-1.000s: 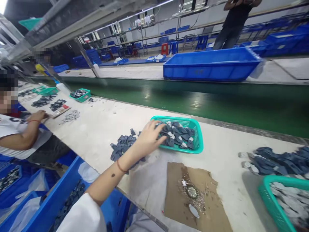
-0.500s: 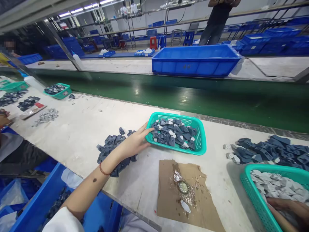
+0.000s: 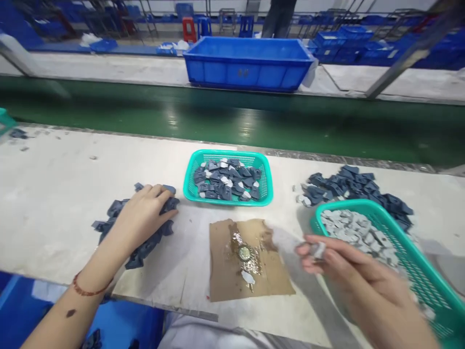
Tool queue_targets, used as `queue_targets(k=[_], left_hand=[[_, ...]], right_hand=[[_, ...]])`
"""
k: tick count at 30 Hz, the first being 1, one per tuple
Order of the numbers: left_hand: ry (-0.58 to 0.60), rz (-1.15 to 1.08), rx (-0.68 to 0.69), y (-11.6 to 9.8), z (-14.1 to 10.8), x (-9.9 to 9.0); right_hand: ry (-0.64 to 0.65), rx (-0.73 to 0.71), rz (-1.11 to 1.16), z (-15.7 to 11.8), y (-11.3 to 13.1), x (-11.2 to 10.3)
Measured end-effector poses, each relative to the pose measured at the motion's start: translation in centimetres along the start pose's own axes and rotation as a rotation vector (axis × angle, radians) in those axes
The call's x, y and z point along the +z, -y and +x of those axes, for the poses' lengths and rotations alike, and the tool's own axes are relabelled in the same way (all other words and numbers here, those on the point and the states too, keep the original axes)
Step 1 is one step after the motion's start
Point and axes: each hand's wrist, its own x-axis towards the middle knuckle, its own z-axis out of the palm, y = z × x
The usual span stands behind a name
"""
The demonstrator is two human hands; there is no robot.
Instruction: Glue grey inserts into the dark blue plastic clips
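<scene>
My left hand (image 3: pixel 147 213) is on a pile of dark blue-grey plastic pieces (image 3: pixel 140 254), its fingers bent round one of them, with the piece between index finger and thumb. Above the table my right hand (image 3: pixel 348 271) pinches a small whitish piece (image 3: pixel 317 250) between thumb and fingers. Under that arm stands a green basket (image 3: pixel 366 206) full of similar whitish pieces (image 3: pixel 358 235). Between the hands lies a brown cardboard sheet (image 3: pixel 221 271), bearing a wet glossy patch, a small round disc (image 3: pixel 244 252) and a white piece (image 3: pixel 248 277).
Beyond the cardboard stands a green basket (image 3: pixel 269 186) of dark pieces with white parts among them. More dark pieces (image 3: pixel 348 186) are heaped at right. A green strip (image 3: pixel 218 116) crosses behind the table, with a big blue bin (image 3: pixel 250 72) past it.
My left hand has left the middle basket's rim for the dark pile. My right hand has come out of the right basket with a whitish piece. The view has turned rightward and down.
</scene>
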Motion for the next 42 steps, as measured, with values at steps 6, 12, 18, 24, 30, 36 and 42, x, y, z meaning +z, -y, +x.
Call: queue_targets(k=[6,12,18,24,30,36,42], left_hand=[[-0.198,-0.490,-0.181,-1.0,-2.0,-0.8],[0.037,-1.525,-0.343,-6.1,-4.1,-0.5],[0.254,-1.758,-0.416,-10.2,-4.8,1.8],[0.285,-1.776,-0.478,-12.7,-5.9,2.1],[0.322,-1.746,-0.349,-12.9,-5.9,2.5],[0.220,-1.614,-0.312,-13.5,-6.3,2.9],[0.167,-1.635,-0.352,-13.9,-6.6,2.9]], right_hand=[[0.177,0.197,0.361,0.8,0.4,5.4],[0.201,0.321,0.439,0.6,-1.1,6.5],[0.201,0.335,0.405,1.0,-2.1,6.9],[0.080,0.115,0.019,0.9,-2.8,7.2],[0.134,-0.173,-0.336,0.4,-3.3,7.2],[0.205,-0.333,-0.428,0.5,-3.7,7.2],[0.122,-0.186,-0.309,0.2,-3.2,7.2]])
